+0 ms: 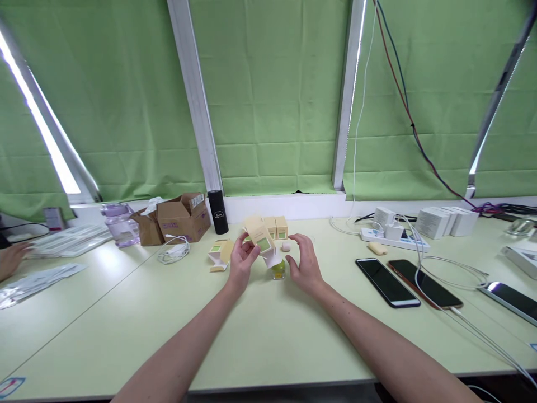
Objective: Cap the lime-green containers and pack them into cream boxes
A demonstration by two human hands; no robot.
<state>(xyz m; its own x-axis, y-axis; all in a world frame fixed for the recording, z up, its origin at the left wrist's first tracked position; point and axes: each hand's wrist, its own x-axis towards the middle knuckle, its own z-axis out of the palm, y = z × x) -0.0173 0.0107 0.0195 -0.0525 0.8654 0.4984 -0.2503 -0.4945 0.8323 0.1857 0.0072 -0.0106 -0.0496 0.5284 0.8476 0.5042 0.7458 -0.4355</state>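
Observation:
My left hand point(242, 262) is closed around a small cream carton point(260, 234) with a green patch on its side. The carton is tilted, and a pale flap point(272, 257) hangs from its lower end. Right below that flap a small glass jar point(278, 271) with yellow-green in it stands on the table. My right hand point(305, 263) is beside the jar, thumb and fingers apart, holding nothing. Behind the hands are more cream cartons point(281, 228) and a small pale pink piece point(286, 246). Another cream carton point(220, 253), opened up, lies left of my left hand.
Leftward are a white cable point(175, 251), a brown cardboard box point(180, 219), a black cylinder point(217, 212) and a purple bottle point(121, 225). Phones point(388, 282), cables and a power strip point(394, 239) lie on the right. Another person's hand point(12, 260) shows at far left.

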